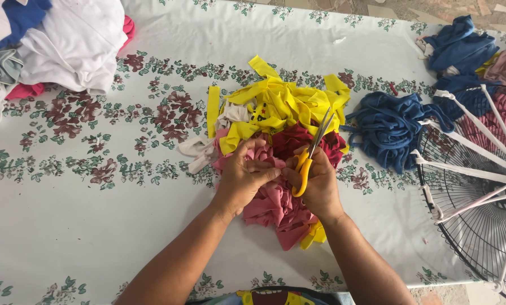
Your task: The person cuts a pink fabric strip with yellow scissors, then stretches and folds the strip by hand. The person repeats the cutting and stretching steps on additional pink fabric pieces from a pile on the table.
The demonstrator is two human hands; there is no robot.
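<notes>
Yellow-handled scissors [310, 155] in right hand [319, 186] grip; left hand [243, 178] grip pinching pink cloth [275, 206].

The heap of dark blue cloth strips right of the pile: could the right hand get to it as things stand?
Probably yes: the heap of dark blue cloth strips lies nearby over bare tablecloth, though the right hand already holds yellow-handled scissors.

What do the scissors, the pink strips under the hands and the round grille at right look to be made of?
Scissors: grey blades with a dull metallic sheen, glossy yellow handles, likely plastic. They sit in the right hand.
Pink strips: soft matte cloth, probably stretchy knit, since they fold and curl limply; the left hand pinches them.
Grille: thin dark wires fanning outward, apparently coated metal.
</notes>
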